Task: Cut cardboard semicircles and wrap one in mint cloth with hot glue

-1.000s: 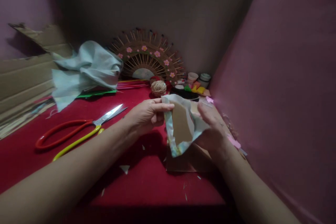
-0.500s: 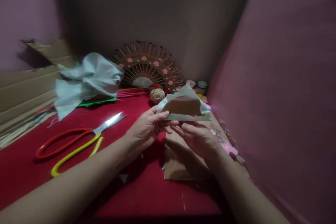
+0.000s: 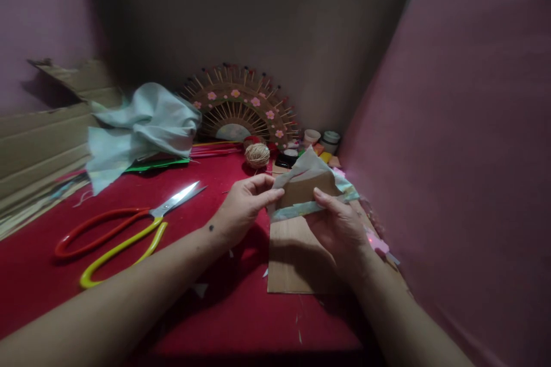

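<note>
Between my hands is a brown cardboard piece (image 3: 301,188) partly wrapped in pale blue-green fabric (image 3: 313,161). A strip of the cloth is folded over its lower edge, and more cloth rises loose behind it. My left hand (image 3: 247,206) pinches the fabric at the left corner between thumb and fingers. My right hand (image 3: 340,226) grips the piece from below on the right, its thumb on the front face and its fingers mostly hidden behind. Below the piece, a flat cardboard sheet (image 3: 293,266) lies on the red tabletop (image 3: 206,321).
Scissors (image 3: 150,223) with red and yellow handles lie at left. Behind them rest crumpled pale fabric (image 3: 150,117) and cardboard (image 3: 38,137). A decorated stick fan (image 3: 245,103) leans on the back wall, near a twine ball (image 3: 257,156) and small containers (image 3: 330,140). A pink glue gun (image 3: 377,243) lies at right.
The wrapped piece has come lower and tilted, its right end higher. My left hand has moved to its left corner, and my right thumb now presses on its front.
</note>
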A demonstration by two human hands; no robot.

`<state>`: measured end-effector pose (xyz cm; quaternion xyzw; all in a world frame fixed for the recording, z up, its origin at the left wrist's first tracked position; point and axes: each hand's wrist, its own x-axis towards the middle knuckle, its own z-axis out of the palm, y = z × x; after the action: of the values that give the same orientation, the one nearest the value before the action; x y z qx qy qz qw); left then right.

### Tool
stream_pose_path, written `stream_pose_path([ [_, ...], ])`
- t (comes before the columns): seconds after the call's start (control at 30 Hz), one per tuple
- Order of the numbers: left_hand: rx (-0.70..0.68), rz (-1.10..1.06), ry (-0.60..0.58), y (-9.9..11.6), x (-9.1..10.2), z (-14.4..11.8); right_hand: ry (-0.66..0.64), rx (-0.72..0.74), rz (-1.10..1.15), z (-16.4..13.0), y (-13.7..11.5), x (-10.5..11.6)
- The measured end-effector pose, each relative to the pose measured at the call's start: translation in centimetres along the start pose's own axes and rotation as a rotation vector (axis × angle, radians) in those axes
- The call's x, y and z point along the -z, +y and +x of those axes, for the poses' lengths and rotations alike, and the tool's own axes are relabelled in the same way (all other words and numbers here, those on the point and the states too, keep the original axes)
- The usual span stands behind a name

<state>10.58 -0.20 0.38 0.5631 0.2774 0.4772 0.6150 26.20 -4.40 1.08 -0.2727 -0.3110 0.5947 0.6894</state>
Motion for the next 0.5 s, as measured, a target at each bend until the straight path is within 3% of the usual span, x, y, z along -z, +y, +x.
stream_pose_path([
  [0.23, -0.145, 0.205, 0.149, 0.9, 0.6, 0.0, 0.020, 0.015, -0.015, 0.1, -0.7, 0.2],
  [0.5, -0.106, 0.327, 0.211, 0.8, 1.2, 0.5, -0.022, 0.036, -0.024, -0.4, -1.8, 0.5],
])
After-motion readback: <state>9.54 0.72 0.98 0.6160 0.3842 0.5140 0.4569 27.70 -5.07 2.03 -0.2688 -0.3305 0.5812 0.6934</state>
